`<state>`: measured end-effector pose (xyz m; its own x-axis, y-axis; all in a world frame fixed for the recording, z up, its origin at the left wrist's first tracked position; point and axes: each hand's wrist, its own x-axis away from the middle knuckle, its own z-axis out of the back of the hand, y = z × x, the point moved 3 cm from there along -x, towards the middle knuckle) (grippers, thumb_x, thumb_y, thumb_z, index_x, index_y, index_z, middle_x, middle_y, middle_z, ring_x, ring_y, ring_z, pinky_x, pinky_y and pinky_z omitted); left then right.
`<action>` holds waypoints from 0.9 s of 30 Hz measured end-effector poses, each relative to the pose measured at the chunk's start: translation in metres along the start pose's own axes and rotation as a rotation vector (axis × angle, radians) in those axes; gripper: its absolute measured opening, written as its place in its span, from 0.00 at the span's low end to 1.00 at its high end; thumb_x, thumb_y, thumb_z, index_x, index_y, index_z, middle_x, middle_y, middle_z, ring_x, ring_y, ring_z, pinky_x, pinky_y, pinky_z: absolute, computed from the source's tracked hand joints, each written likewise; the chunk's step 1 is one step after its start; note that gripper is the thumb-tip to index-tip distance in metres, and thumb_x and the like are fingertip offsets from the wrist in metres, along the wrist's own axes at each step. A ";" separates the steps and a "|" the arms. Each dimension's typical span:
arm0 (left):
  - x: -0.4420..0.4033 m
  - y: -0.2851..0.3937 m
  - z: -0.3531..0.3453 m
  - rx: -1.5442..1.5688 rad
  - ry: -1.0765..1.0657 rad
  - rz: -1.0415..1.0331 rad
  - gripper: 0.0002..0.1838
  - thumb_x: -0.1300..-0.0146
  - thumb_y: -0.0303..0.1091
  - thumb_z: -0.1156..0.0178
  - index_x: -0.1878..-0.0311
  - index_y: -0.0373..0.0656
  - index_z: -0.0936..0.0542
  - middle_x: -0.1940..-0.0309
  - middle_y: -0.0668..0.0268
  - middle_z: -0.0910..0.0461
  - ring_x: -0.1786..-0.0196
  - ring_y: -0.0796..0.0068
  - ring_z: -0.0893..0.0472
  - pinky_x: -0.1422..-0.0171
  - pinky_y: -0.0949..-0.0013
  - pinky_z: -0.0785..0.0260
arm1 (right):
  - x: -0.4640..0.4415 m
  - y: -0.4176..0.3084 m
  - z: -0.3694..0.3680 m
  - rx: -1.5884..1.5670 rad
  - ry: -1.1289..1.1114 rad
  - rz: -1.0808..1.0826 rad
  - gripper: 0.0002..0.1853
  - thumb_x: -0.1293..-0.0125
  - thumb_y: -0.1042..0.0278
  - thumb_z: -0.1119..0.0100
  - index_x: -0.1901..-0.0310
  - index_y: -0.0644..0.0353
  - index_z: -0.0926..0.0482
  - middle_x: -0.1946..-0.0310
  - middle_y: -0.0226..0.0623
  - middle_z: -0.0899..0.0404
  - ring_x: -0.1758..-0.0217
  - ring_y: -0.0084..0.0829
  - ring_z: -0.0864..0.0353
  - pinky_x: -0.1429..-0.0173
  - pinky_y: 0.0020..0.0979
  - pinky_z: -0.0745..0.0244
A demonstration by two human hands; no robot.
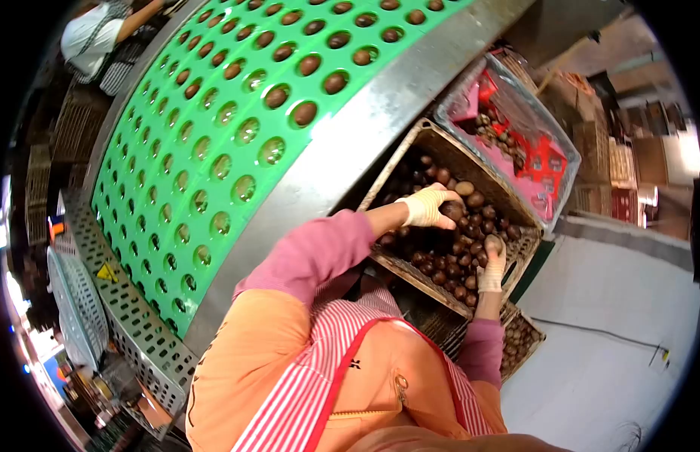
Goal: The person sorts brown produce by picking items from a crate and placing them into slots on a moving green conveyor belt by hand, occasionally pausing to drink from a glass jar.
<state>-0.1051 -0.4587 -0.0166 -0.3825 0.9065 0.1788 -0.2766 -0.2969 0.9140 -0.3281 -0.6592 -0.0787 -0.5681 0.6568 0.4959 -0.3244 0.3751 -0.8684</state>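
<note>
One operator stands at the machine, wearing one orange garment (pixel 244 339) and one red-and-white striped apron (pixel 290 399). Two hands are in use, each with a pale banded wrap, and both reach into one brown crate (pixel 459 157).

Left hand (pixel 429 207): half closed. Thumb and fingers curve around one larger brown fruit (pixel 454 211), above the loose fruit.

Right hand (pixel 492 275): partly curled, positioned low along the crate's right side, thumb end uppermost, among the fruit. Its grip is turned away from view; whether it has hold of a piece cannot be told.

The crate contains dozens of round, dark brown fruit; they overlap, so an exact count is not possible. One lighter tan fruit (pixel 464 188) lies just beside the left hand.

One second crate (pixel 527 359), with smaller-looking brown fruit, sits below the right forearm. One grey tub (pixel 542 117) adjoins the first crate on its far side; it contains red plastic (pixel 546 166) and small pieces.

To the left of the crate runs one metal border (pixel 327 173), then one green panel (pixel 223 139) with many rows of round pockets. Its far rows carry brown fruit, one per pocket.

Beyond the panel, one co-worker (pixel 94 41) in a white top is partly visible.
</note>
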 end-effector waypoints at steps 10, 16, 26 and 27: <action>0.314 -0.055 0.206 1.201 1.021 -0.023 0.32 0.48 0.44 0.28 0.41 0.44 0.27 0.52 0.66 0.25 0.61 0.72 0.24 0.58 0.64 0.26 | 0.057 -0.143 -0.340 0.229 -0.677 0.279 0.28 0.43 0.55 0.29 0.42 0.52 0.24 0.47 0.37 0.23 0.52 0.32 0.21 0.50 0.35 0.22; 0.351 -0.126 0.221 0.277 1.068 0.435 0.32 0.54 0.39 0.25 0.43 0.41 0.22 0.39 0.55 0.30 0.40 0.59 0.26 0.36 0.61 0.29 | 0.107 -0.121 -0.540 1.050 -0.786 1.038 0.30 0.55 0.66 0.27 0.45 0.45 0.21 0.39 0.50 0.37 0.45 0.51 0.24 0.39 0.44 0.26; 0.369 -0.132 0.316 -0.427 0.890 0.832 0.32 0.50 0.40 0.32 0.38 0.46 0.25 0.45 0.51 0.27 0.45 0.51 0.24 0.37 0.59 0.30 | 0.103 -0.094 -0.667 1.619 -1.328 1.232 0.17 0.50 0.68 0.35 0.56 0.47 0.15 0.37 0.42 0.30 0.43 0.47 0.22 0.41 0.40 0.24; 0.366 -0.139 0.320 -0.484 0.822 0.857 0.32 0.49 0.40 0.32 0.38 0.46 0.25 0.44 0.50 0.26 0.44 0.51 0.24 0.37 0.58 0.30 | 0.099 -0.095 -0.674 1.535 -1.329 1.212 0.16 0.50 0.67 0.36 0.56 0.49 0.16 0.36 0.43 0.30 0.43 0.48 0.23 0.41 0.40 0.24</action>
<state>0.0752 0.0107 0.0387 -0.9780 -0.0268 0.2068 0.1022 -0.9261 0.3632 0.1567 -0.1891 0.0530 -0.6484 -0.7242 0.2349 0.6436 -0.6862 -0.3390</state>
